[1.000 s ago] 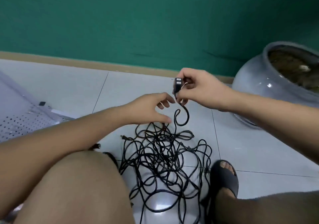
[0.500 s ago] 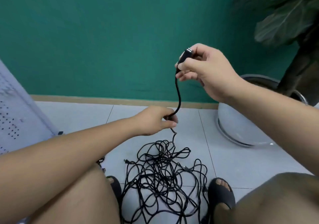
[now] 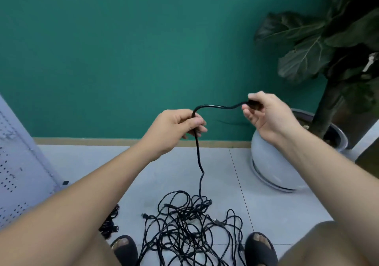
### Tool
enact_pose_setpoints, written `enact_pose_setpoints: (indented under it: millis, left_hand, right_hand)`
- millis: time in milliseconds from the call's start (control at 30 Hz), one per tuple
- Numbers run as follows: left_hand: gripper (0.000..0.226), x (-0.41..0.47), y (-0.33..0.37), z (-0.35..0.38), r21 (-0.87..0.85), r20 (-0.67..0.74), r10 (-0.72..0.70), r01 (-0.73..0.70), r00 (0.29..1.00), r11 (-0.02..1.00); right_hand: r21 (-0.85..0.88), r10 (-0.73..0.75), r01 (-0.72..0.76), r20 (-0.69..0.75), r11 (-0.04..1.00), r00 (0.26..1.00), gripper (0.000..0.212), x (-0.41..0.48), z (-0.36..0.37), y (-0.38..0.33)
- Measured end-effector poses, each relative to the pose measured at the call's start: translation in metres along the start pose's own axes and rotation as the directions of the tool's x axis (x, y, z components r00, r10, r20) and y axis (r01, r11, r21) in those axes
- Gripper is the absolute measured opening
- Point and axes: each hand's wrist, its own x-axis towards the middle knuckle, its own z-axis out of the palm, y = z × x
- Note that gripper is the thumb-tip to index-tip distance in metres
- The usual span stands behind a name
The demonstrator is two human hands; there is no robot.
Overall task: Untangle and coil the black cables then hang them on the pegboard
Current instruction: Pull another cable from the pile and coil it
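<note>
Indoor room, home or studio, cannot tell which; teal painted wall [image 3: 143,50], wooden skirting [image 3: 102,141], pale grey floor tiles [image 3: 168,175], large-leaved plant [image 3: 303,58] in round grey pot [image 3: 268,163], perforated white pegboard [image 3: 16,163] at left

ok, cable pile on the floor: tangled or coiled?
Tangled. The cable pile lies in loose, crossing loops, not a neat coil. Only one strand rises out of it, gripped by the left hand and pinched by the right hand.

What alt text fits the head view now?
Both hands hold one thin black cable up: the right hand pinches its end, the left hand grips it lower, and it trails down into a tangled black cable pile on the grey tiled floor.
</note>
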Motion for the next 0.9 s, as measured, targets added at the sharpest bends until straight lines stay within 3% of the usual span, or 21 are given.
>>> enact_pose_setpoints:
  millis: [133,267,400,533,700,767,900]
  left_hand:
    - [0.021,0.013,0.024,0.001,-0.130,-0.077,0.045,-0.054,0.996,0.990]
    - [0.022,0.023,0.033,0.009,-0.279,-0.124,0.044,-0.078,0.991,0.957]
    - [0.022,0.028,0.032,0.020,-0.401,-0.142,0.014,-0.070,0.990,0.914]
    - [0.026,0.032,0.029,0.027,-0.508,-0.151,-0.063,-0.022,0.987,0.861]
    - [0.028,0.041,0.016,0.031,-0.333,-0.163,-0.021,-0.035,0.986,0.942]
    - [0.028,0.043,0.012,0.032,-0.278,-0.171,-0.019,-0.030,0.985,0.960]
    - [0.039,0.043,0.002,0.042,-0.294,-0.143,-0.081,0.035,0.986,0.955]
  right_hand:
    - [-0.163,0.161,-0.153,0.038,0.975,0.986,0.015,-0.011,-0.015,0.040]
    - [-0.425,0.079,-0.004,0.161,0.905,0.984,0.017,-0.034,0.002,0.059]
    - [-0.419,0.017,0.092,0.249,0.903,0.968,0.056,-0.057,0.025,0.064]
    - [-0.459,0.020,0.192,0.419,0.867,0.908,0.032,-0.063,0.031,0.073]
    - [-0.399,0.244,-0.023,0.513,0.917,0.823,0.032,-0.056,0.035,0.078]
    - [-0.342,0.270,-0.082,0.551,0.936,0.790,0.034,-0.055,0.037,0.078]
    - [-0.281,0.167,-0.033,0.468,0.959,0.868,0.034,-0.047,0.035,0.070]
